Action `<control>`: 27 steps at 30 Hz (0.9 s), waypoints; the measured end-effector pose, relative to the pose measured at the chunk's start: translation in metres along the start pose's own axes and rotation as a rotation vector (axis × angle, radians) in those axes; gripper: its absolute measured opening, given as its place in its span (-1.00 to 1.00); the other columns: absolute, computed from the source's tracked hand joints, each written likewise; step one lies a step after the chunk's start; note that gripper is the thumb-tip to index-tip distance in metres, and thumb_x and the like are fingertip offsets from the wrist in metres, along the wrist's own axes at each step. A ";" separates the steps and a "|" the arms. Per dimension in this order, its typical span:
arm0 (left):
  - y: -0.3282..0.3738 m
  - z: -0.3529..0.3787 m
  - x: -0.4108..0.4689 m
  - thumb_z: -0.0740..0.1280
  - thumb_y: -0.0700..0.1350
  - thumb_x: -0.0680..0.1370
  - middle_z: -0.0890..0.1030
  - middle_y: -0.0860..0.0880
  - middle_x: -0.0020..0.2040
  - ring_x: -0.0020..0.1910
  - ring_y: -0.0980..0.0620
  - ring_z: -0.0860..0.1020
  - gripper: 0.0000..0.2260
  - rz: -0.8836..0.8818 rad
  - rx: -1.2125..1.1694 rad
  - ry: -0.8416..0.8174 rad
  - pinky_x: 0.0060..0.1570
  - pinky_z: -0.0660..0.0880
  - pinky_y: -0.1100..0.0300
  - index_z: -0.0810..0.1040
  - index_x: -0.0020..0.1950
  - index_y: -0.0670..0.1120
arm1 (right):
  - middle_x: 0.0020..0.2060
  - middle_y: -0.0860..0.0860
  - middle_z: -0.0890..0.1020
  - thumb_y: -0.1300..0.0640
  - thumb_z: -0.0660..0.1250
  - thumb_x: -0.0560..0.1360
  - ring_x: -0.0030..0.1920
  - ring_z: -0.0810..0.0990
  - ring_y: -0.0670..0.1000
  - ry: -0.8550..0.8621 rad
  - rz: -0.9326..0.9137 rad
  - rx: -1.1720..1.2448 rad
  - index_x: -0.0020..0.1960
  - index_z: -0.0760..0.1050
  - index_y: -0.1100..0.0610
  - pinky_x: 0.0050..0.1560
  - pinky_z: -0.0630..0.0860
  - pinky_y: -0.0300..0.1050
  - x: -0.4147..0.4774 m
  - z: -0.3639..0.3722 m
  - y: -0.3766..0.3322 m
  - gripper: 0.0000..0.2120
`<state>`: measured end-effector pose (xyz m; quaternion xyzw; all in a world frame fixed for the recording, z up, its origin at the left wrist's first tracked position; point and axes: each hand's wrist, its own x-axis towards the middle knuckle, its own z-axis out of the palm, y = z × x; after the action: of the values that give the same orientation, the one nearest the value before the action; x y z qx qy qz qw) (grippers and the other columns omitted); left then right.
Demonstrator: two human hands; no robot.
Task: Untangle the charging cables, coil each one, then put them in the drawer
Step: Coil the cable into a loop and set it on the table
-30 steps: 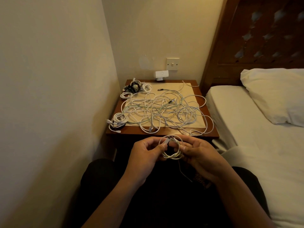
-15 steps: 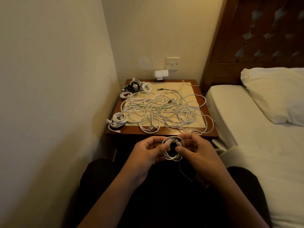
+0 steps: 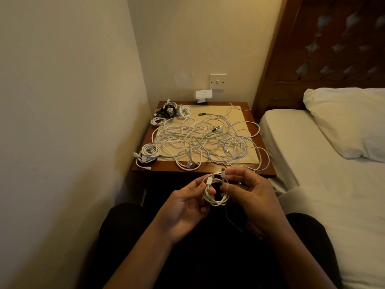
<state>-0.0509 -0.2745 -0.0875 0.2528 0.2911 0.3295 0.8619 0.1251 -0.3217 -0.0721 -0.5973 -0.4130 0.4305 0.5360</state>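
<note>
Head view: just before the near edge of the table (image 3: 268,174), the left side of a white coil (image 3: 216,200) is pinched by the left hand (image 3: 185,207). The coil is held upright between both grips. Its right side and the plug end (image 3: 223,173), pointed toward the table, are pinched by the right hand (image 3: 253,195), judged nearer for tucking.

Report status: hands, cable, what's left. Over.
Left hand holds the coiled white cable, right hand pinches its plug end. Tangle of cables lies on the nightstand, coiled bundles beside it. Drawer not in view.
</note>
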 end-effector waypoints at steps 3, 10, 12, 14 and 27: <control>0.004 0.000 0.000 0.27 -0.21 0.58 0.63 -0.13 -0.15 -0.22 0.04 0.54 -0.70 0.001 0.078 0.048 -0.19 0.29 0.14 0.60 0.29 -0.20 | -0.02 -0.09 0.75 0.25 0.47 0.54 0.00 0.73 -0.08 -0.005 -0.092 -0.134 0.10 0.66 -0.05 0.03 0.67 -0.06 -0.005 0.002 0.000 -0.76; 0.005 0.003 0.003 0.31 -0.12 0.61 0.54 -0.08 -0.33 -0.36 0.07 0.50 -0.85 0.130 0.252 0.163 -0.20 0.41 0.16 0.61 0.03 -0.19 | -0.01 -0.08 0.75 0.27 0.45 0.56 0.02 0.73 -0.07 -0.052 -0.154 -0.159 0.14 0.66 -0.01 0.09 0.68 -0.01 -0.011 0.010 0.003 -0.75; 0.005 0.003 0.002 0.24 -0.18 0.65 0.56 -0.10 -0.31 -0.36 0.06 0.52 -0.80 0.140 0.238 0.147 -0.22 0.49 0.20 0.57 0.19 -0.23 | 0.00 -0.09 0.75 0.26 0.44 0.56 0.03 0.73 -0.08 -0.053 -0.158 -0.158 0.15 0.67 -0.03 0.09 0.68 -0.01 -0.011 0.010 0.001 -0.75; 0.005 0.001 0.001 0.25 -0.15 0.63 0.56 -0.09 -0.27 -0.31 0.06 0.51 -0.70 0.144 0.245 0.117 -0.16 0.48 0.17 0.52 0.33 -0.22 | -0.01 -0.10 0.75 0.25 0.45 0.56 0.03 0.73 -0.07 -0.035 -0.182 -0.173 0.14 0.68 -0.05 0.09 0.68 0.00 -0.011 0.010 0.001 -0.76; 0.002 0.011 -0.004 0.35 -0.22 0.63 0.75 -0.08 -0.11 -0.25 0.15 0.65 -0.82 0.330 0.814 0.246 -0.30 0.48 0.35 0.67 0.15 -0.01 | 0.04 0.04 0.74 0.22 0.48 0.53 0.07 0.73 0.05 -0.034 0.069 0.065 0.16 0.66 0.02 0.17 0.65 0.12 -0.001 0.001 0.006 -0.77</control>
<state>-0.0465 -0.2792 -0.0770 0.5728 0.4530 0.3489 0.5873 0.1241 -0.3229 -0.0784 -0.5861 -0.3872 0.4719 0.5328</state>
